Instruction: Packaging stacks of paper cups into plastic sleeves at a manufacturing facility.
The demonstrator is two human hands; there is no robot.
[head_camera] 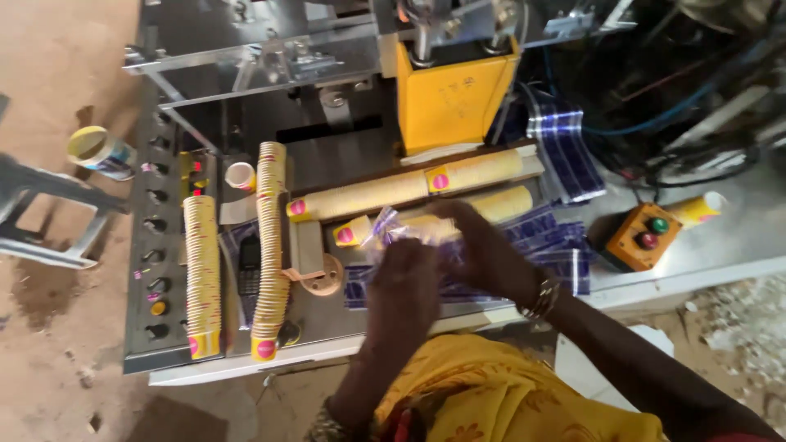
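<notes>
Two hands meet at the centre of the frame over a stack of yellow paper cups (426, 225) lying on its side, its mouth end wrapped in a clear plastic sleeve (385, 232). The left hand (403, 286) closes around the sleeve from below, and the right hand (479, 245) grips the stack from above and to the right; both are blurred, so the exact finger hold cannot be told. Bangles (542, 299) ring the right wrist.

Just above, two longer cup stacks (401, 190) lie side by side across the metal work table (704, 245), their far ends close under the yellow machine housing (450, 98) at upper centre. Flat blue-striped plastic bags (565, 151) spread to the right of the hands and under them, reaching near the table's front edge. An orange control box (643, 237) with a green and a red button sits further right, with bare table around it.

To the left, two more long cup stacks (270, 245) run toward the front edge, a dark phone (249, 274) lying between them. A row of knobs (155, 245) lines the table's left rim. A roll of tape (98, 151) lies on the sandy floor (57, 65) at upper left, where open ground stretches away.
</notes>
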